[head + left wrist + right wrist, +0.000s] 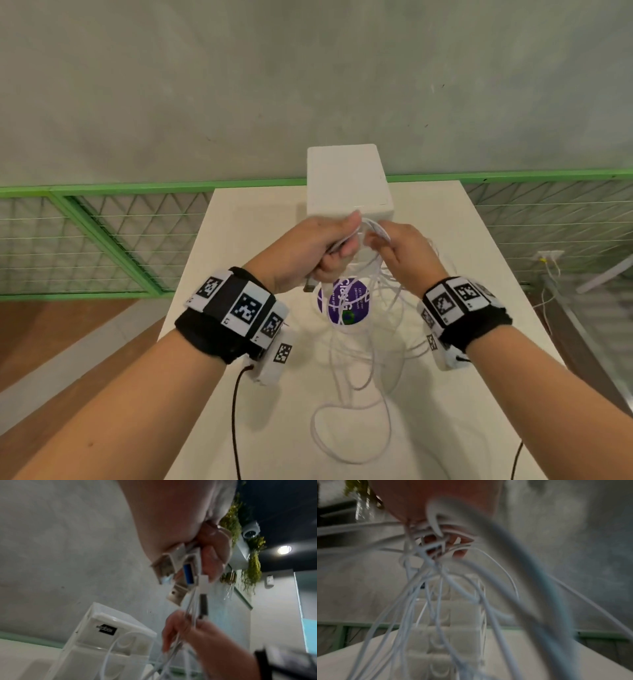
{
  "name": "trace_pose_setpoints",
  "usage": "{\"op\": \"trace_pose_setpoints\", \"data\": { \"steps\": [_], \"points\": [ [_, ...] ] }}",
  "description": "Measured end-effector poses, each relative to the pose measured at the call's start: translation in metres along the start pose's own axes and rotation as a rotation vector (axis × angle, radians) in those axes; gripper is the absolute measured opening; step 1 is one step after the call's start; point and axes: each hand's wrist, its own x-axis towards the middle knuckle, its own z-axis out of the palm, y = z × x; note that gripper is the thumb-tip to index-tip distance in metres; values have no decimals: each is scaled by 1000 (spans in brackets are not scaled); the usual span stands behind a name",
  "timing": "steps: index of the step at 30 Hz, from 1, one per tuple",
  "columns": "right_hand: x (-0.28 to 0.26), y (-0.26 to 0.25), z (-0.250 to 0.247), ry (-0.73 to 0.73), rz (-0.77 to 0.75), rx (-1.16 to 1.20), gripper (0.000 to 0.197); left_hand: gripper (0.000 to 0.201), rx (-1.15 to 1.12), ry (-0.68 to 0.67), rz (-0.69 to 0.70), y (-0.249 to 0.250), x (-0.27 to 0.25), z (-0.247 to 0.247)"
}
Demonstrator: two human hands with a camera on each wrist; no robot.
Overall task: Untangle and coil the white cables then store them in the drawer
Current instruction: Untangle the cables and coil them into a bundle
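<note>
- Left hand [310,250] is raised above the desk [219,274], fingers curled round a bunch of cable ends; the left wrist view shows several plugs [180,569] clamped between palm and fingers, one with a blue insert
- Just below that hand a purple round sticker [344,301] lies on the desk, partly crossed by strands
- White cables [356,370] hang in a tangle between the two hands and spill down onto the desk in loose loops, the nearest loop lying toward the person
- Behind the hands, at the far middle of the desk, stands a white drawer box [347,181]; the left wrist view shows its cloudy see-through drawer fronts and a small black label [106,630]; the drawers look closed, and what is in them cannot be made out
- Right hand [402,253] is level with the left and close beside it, fingers pinching a few strands that run across to the left hand; the right wrist view is blurred, showing only many strands fanning down from the fingers [458,550] in front of the drawer box
- Both wrists carry black bands with square black-and-white markers
</note>
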Motion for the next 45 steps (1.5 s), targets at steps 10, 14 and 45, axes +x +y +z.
{"op": "trace_pose_setpoints", "data": {
  "steps": [10, 14, 45],
  "points": [
    [-35, 14, 35, -109, 262, 23, 15, 56, -291, 223, 177, 17, 1, -3],
    [-51, 25, 34, -124, 317, 107, 28, 56, -306, 298, 209, 19, -4, -7],
    [-76, 39, 23, 231, 689, -103, 26, 46, -336, 897, 178, -6, -17, -48]
  ]
}}
